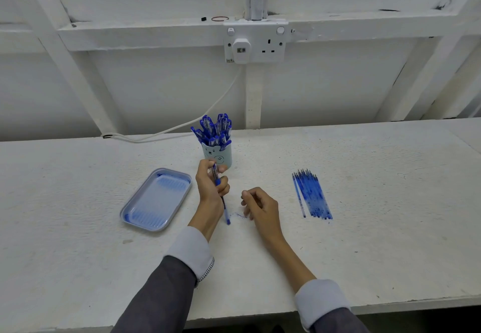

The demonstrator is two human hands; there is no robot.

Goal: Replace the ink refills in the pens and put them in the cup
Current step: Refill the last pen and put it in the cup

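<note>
My left hand (211,184) grips a blue pen (225,209) just in front of the cup, fingers curled round its barrel; the pen's lower end points down toward the table. A pale blue cup (220,157) with a bear face stands behind that hand, packed with several blue-capped pens (214,130). To the right of the pen, my right hand (257,203) hovers low over the table with loosely curled fingers and holds nothing. Several blue ink refills (311,195) lie side by side on the table to the right.
A grey-blue tray (156,199) lies left of my left hand. A white cable (166,130) runs along the table's back edge up to a wall socket (256,42). Small blue ink marks (240,215) stain the table between my hands.
</note>
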